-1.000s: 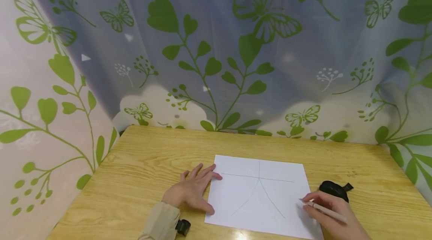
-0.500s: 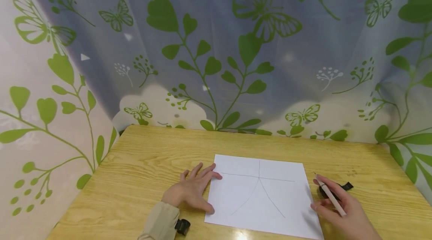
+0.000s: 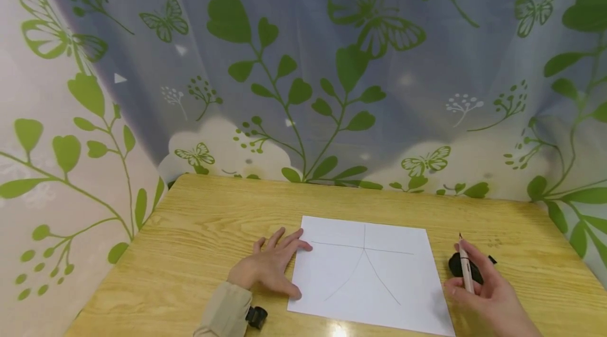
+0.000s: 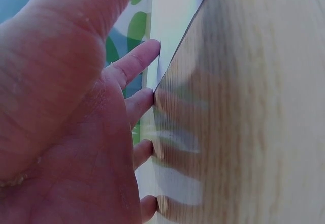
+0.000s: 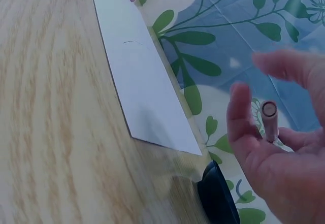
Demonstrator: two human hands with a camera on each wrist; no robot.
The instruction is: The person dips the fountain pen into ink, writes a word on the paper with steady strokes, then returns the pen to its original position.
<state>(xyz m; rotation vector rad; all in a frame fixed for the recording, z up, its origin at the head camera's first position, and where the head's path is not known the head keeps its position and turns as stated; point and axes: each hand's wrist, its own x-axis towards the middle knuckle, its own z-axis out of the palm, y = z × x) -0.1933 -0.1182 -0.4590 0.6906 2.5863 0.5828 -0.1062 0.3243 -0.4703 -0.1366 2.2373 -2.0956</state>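
Observation:
A white sheet of paper (image 3: 341,287) lies on the wooden table with thin drawn lines: one upright, one crossing it, two curves spreading downward. My left hand (image 3: 272,269) rests with spread fingers at the paper's left edge, its thumb and index finger touching the sheet. In the left wrist view, the fingertips (image 4: 147,51) of that hand meet the table and paper edge. To the right of the sheet, my right hand (image 3: 495,297) holds a pale pen (image 3: 466,274) off the paper, tip pointing away from me. In the right wrist view the pen's blunt end (image 5: 269,109) faces the camera.
A black rounded object (image 3: 455,263) with a short tab lies right of the paper, partly behind my right hand. The wooden table (image 3: 213,210) ends at a curtain (image 3: 303,89) printed with leaves and butterflies. A black band piece (image 3: 256,317) sits by my left sleeve.
My right hand has moved right, off the paper's right side to beside the black object, and the pen has swung from pointing left to pointing away. The left hand and drawn lines stay the same.

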